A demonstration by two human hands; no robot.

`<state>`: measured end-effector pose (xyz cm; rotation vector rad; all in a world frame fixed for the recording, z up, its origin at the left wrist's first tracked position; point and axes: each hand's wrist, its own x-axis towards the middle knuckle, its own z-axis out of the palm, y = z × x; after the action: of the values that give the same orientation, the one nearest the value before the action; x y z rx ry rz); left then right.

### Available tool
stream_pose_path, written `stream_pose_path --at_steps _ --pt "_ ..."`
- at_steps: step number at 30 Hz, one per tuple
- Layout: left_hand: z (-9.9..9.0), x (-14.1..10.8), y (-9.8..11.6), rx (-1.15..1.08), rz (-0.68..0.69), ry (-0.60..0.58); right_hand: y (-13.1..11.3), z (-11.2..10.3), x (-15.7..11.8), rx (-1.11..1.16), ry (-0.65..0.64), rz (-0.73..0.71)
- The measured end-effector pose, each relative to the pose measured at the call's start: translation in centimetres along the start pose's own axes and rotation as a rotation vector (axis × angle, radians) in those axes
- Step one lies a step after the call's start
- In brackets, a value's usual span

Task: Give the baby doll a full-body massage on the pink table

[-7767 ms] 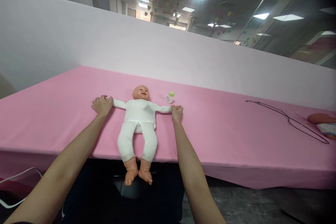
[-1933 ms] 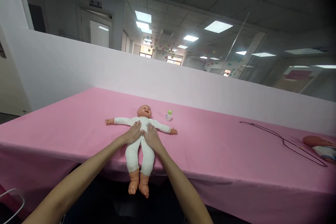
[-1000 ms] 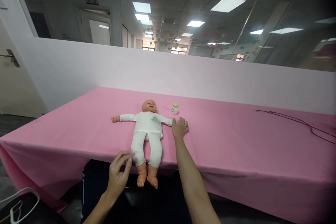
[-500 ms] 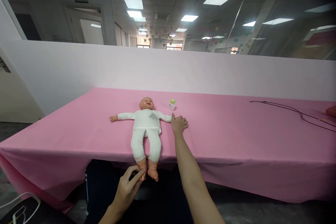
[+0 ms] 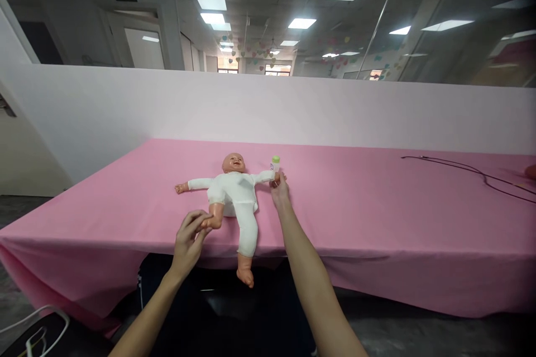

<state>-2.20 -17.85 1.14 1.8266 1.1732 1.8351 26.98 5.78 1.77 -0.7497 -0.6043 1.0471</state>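
Note:
A baby doll (image 5: 239,192) with a white cloth body lies face up on the pink-covered table (image 5: 355,206), its arms spread. My left hand (image 5: 189,240) is closed on the foot of the doll's raised, bent leg at the picture's left. The other leg hangs over the table's front edge. At the doll's opposite side, my right hand (image 5: 280,188) grips the doll's hand, its arm stretched outward. Just behind that grip stands a small bottle (image 5: 275,163) with a green cap, its lower part partly covered.
A thin dark cord (image 5: 460,168) lies on the table at the right, near an orange-brown object (image 5: 530,172) at the picture's edge. A white wall (image 5: 335,114) with glass above stands behind the table. White cables (image 5: 54,321) are at the lower left.
My left hand has lifted the doll's foot up and to the left, bending that leg. My right hand has gone from lying spread by the doll's hand to gripping it, raising it slightly.

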Motion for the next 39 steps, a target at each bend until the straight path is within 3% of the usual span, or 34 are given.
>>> stream_pose_path --at_steps 3,6,8,10,13,15,17,19,21,23,25,29,32,34,36,39 --pt "1.4 4.3 -1.4 -0.082 -0.102 -0.014 0.1 1.4 -1.4 0.011 -0.126 0.058" --pt "3.1 8.0 -2.9 -0.235 -0.239 -0.094 0.7 2.6 -3.7 -0.166 -0.45 0.084" --pt "3.9 9.6 -3.4 -0.321 -0.305 -0.155 0.9 3.2 -5.0 -0.308 -0.616 0.038" --pt "4.0 10.0 -3.3 -0.35 -0.332 -0.185 0.9 3.5 -5.6 -0.364 -0.647 -0.017" --pt "2.7 8.1 -2.2 -0.283 -0.322 -0.157 0.7 3.2 -4.7 -0.291 -0.525 -0.043" --pt "0.9 5.2 -1.3 -0.169 -0.3 -0.105 0.5 2.5 -3.5 -0.196 -0.294 -0.044" --pt "-1.2 1.7 -0.5 -0.06 -0.278 -0.067 0.4 1.5 -2.1 -0.147 0.02 -0.035" --pt "-3.1 -1.8 0.2 -0.013 -0.264 -0.163 0.4 0.6 -1.1 -0.14 0.248 -0.028" --pt "-4.3 -4.2 0.7 0.009 -0.251 -0.282 0.4 0.3 -0.5 -0.129 0.314 -0.033" --pt "-4.5 -4.9 0.8 0.007 -0.252 -0.315 0.4 0.7 -0.4 -0.105 0.269 -0.039" --pt "-3.8 -3.7 0.2 -0.015 -0.266 -0.237 0.2 1.5 -0.9 -0.051 0.135 -0.048" --pt "0.3 2.9 -2.2 -0.147 -0.313 0.013 0.2 2.9 -3.2 0.007 -0.313 -0.06" --pt "3.9 8.0 -3.8 -0.313 -0.361 -0.031 0.6 3.2 -5.0 -0.188 -0.668 0.003" --pt "5.4 9.8 -4.0 -0.368 -0.386 -0.045 0.7 3.2 -5.8 -0.285 -0.825 0.067" --pt "5.8 9.8 -3.6 -0.385 -0.388 -0.051 0.7 3.3 -5.8 -0.272 -0.821 0.072" --pt "3.8 7.0 -2.1 -0.316 -0.366 -0.057 0.7 3.1 -4.6 -0.131 -0.546 -0.037"
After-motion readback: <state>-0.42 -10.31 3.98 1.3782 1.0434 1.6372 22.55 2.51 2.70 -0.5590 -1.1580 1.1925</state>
